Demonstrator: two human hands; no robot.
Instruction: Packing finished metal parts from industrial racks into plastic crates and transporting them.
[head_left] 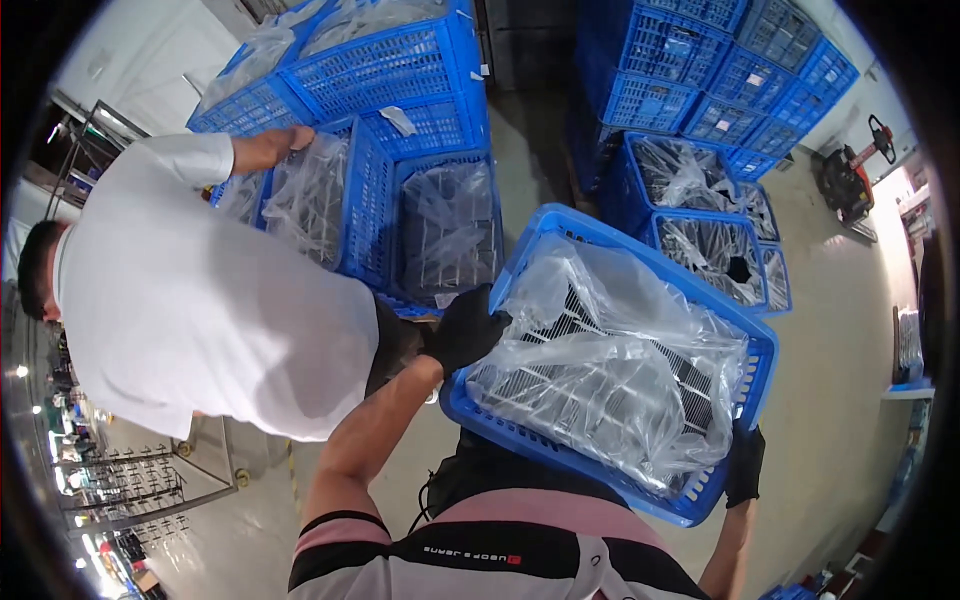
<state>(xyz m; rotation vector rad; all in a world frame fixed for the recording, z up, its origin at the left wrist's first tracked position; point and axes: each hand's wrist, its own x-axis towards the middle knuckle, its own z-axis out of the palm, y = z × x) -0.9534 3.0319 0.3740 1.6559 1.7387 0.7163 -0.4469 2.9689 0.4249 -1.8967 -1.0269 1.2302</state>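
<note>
Held out in front of my body is a blue plastic crate (735, 330), tilted slightly in the picture. Clear plastic sheeting (590, 375) covers rows of dark, ribbed parts (690, 395) inside it; their exact kind I cannot make out. My left hand (468, 328), in a black glove, grips the crate's left end. At the lower right end, my right hand (745, 465), gloved in black too, is closed on the rim, its fingers partly hidden by the crate wall.
To my left, a co-worker in a white shirt (210, 290) bends over blue crates (375, 215) with plastic-covered contents. Stacked blue crates (650, 100) stand ahead on the right, lower filled ones before them. A red-and-black pallet jack (850, 180) is farther right. A wheeled rack (130, 485) stands lower left.
</note>
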